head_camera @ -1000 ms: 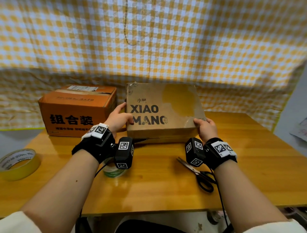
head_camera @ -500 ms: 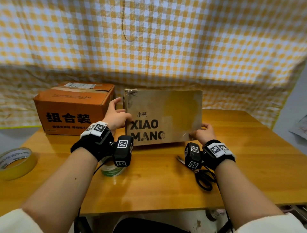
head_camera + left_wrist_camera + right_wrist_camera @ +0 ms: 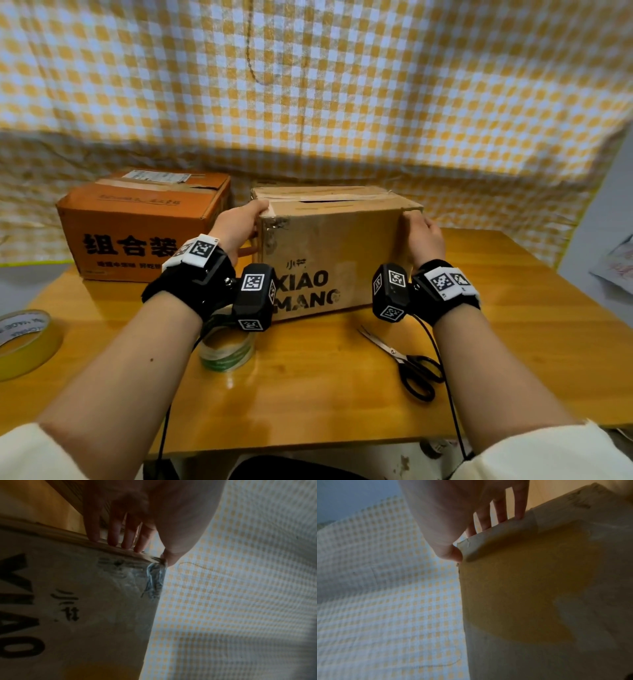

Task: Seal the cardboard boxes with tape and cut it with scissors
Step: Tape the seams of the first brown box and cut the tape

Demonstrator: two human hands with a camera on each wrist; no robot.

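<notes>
A brown cardboard box printed XIAO MANG stands upright on the wooden table, its taped top seam facing up. My left hand presses its left side near the top corner, and in the left wrist view the hand lays straight fingers on the box. My right hand presses the right side the same way, and the right wrist view shows its fingers straight on the box. A tape roll lies below my left wrist. Black-handled scissors lie under my right wrist.
An orange cardboard box stands at the back left, close beside the brown one. A yellow tape roll lies near the table's left edge. A checked cloth hangs close behind the table.
The brown box has been tipped from its printed face leaning up to standing upright, top seam now showing. Both hands moved up from its lower edge to its upper side corners.
</notes>
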